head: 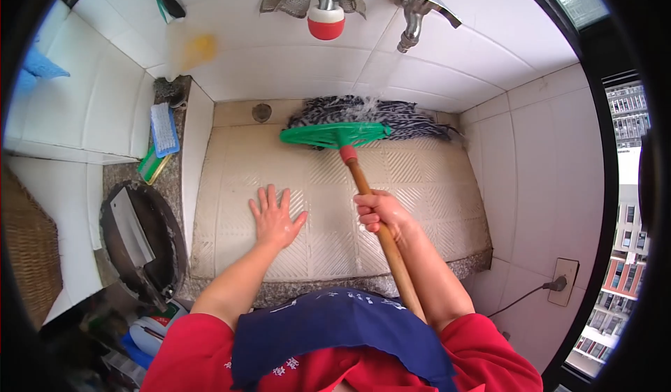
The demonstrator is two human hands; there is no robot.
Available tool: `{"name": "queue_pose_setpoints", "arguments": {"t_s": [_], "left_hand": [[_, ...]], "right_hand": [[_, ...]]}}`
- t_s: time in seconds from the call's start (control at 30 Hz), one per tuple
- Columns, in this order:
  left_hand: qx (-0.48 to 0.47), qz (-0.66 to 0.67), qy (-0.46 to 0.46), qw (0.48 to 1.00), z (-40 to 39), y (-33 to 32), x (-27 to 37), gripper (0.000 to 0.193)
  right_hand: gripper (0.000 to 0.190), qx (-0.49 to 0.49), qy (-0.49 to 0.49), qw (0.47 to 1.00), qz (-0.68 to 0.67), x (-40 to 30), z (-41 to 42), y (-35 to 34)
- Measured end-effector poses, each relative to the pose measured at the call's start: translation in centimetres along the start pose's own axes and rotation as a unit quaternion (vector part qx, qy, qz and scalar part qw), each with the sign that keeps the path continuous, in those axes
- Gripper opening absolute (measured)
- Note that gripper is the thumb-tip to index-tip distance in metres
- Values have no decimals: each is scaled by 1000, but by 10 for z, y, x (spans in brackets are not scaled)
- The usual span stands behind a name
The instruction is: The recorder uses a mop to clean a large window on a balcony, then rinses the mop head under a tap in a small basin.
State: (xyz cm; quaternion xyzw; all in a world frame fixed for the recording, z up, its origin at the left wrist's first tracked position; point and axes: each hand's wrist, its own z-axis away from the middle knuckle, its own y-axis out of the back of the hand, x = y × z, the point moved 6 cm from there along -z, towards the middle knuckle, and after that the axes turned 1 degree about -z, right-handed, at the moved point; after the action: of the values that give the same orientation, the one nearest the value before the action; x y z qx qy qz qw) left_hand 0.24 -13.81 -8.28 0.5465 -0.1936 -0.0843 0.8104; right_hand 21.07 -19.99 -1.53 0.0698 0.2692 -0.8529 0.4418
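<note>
My right hand [384,209] grips the wooden handle [394,258] of a mop. At its far end, a red collar joins the handle to a green plastic mop head [335,134]. Dark blue and white mop strands [419,119] lie along the back of a tiled wash basin [335,256]. Water runs from the right tap [411,22] onto the strands and splashes there. My left hand [275,221] is over the ribbed basin floor, palm down with fingers spread, and holds nothing; whether it presses on the tiles I cannot tell.
A second tap with a red and white cap [326,23] has a mesh cloth behind it. On the left ledge are a blue scrubbing brush [164,130], a green brush [152,164] and a cleaver [131,227] on a dark round surface. A plugged-in socket [563,283] is at right.
</note>
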Motion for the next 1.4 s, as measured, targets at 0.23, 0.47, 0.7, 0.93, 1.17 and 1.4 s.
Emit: {"name": "queue_pose_setpoints", "arguments": {"t_s": [0.23, 0.47, 0.7, 0.93, 1.17, 1.4], "left_hand": [[22, 6, -2, 1000, 6, -3, -7, 72], [4, 24, -1, 1000, 8, 3, -2, 72], [10, 63, -2, 998, 8, 1, -10, 71], [-2, 68, 1, 998, 9, 7, -11, 70], [-12, 68, 0, 998, 7, 2, -12, 70], [70, 133, -1, 989, -8, -3, -27, 56]], "right_hand": [[17, -59, 14, 997, 40, 6, 22, 0], [15, 155, 107, 975, 114, -49, 95, 56], [15, 351, 147, 854, 355, -105, 250, 18], [26, 503, 64, 650, 566, -132, 318, -9], [29, 371, -12, 550, 748, -107, 182, 37], [35, 234, 74, 520, 818, -40, 63, -9]]}}
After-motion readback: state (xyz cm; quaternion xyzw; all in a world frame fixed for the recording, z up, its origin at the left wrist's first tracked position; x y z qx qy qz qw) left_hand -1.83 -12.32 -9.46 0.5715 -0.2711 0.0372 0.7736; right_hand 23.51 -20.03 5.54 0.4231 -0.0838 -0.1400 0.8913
